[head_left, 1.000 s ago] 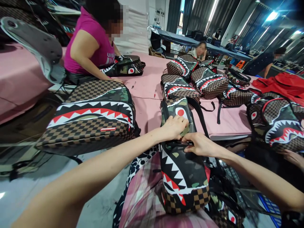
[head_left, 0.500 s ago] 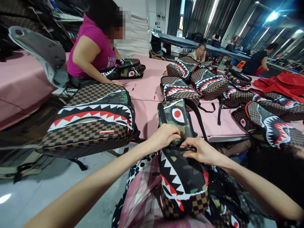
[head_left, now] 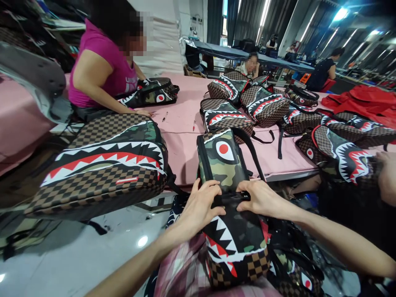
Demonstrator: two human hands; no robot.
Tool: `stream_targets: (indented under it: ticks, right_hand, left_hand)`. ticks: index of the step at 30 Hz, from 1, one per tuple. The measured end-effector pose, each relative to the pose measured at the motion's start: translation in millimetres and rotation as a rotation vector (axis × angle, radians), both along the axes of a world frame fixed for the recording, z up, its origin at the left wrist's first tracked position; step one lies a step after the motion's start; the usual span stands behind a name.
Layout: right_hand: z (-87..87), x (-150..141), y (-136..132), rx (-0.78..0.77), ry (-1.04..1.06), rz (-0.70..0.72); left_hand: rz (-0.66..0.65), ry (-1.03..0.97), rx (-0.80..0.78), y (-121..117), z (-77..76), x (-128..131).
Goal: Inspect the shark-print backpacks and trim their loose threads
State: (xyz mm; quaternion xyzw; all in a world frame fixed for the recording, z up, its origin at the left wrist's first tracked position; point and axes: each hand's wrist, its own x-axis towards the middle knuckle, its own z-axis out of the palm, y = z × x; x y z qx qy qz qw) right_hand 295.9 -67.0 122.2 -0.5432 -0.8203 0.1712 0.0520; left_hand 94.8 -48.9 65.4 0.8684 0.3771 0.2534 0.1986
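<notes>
A camouflage and checkered bag with a shark-mouth print (head_left: 223,163) stretches from the table edge down to the lap. Across its middle runs a black strap (head_left: 229,199). My left hand (head_left: 201,204) rests against the bag's left side, thumb and fingers spread apart around the strap's end. On the other side, my right hand (head_left: 261,199) pinches a small black part (head_left: 244,195), perhaps a buckle, at the strap's right end. A black carry strap (head_left: 252,148) arches up along the bag's upper right.
A large checkered shark-print backpack (head_left: 108,165) lies at left on the pink table (head_left: 182,148). Several similar bags (head_left: 264,105) are piled further back. A person in a magenta shirt (head_left: 95,66) handles another bag. Red fabric (head_left: 361,105) lies at right; another person's hand (head_left: 388,177) shows there.
My left hand has shifted left and down, and its fingers have spread from a pinch. My right hand stays at the black part. The whole view has moved slightly.
</notes>
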Motion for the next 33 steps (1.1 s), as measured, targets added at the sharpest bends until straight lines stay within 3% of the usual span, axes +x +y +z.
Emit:
stream_targets:
  ticks: [5,8,11,16,23,28,33]
  right_hand:
    - [-37.3,3,-32,0.451,-0.023,0.092]
    - [-58.2,9,-48,0.695,0.017,0.238]
    - [-71.5,14,-56,0.803,0.05,0.299]
    - [-82.0,17,-59,0.821,0.028,0.297]
    - [-79.2,17,-59,0.863,0.092,0.309]
    - [-80.3,19,-63,0.785,0.053,0.273]
    - [-81.8,17,-59,0.658,0.105,0.186]
  left_hand:
    - [0.152,-0.212,0.309,-37,-29.5,13]
    - [0.105,-0.246,0.514,-45,-47.3,13]
    - [0.02,-0.208,0.588,-47,-58.1,10]
    - [-0.036,-0.149,0.552,-48,-59.4,5]
    - [-0.082,-0.106,0.513,-50,-55.3,2]
    - [-0.078,-0.096,0.384,-54,-47.2,5]
    - [0.003,-0.115,0.29,-49,-29.1,12]
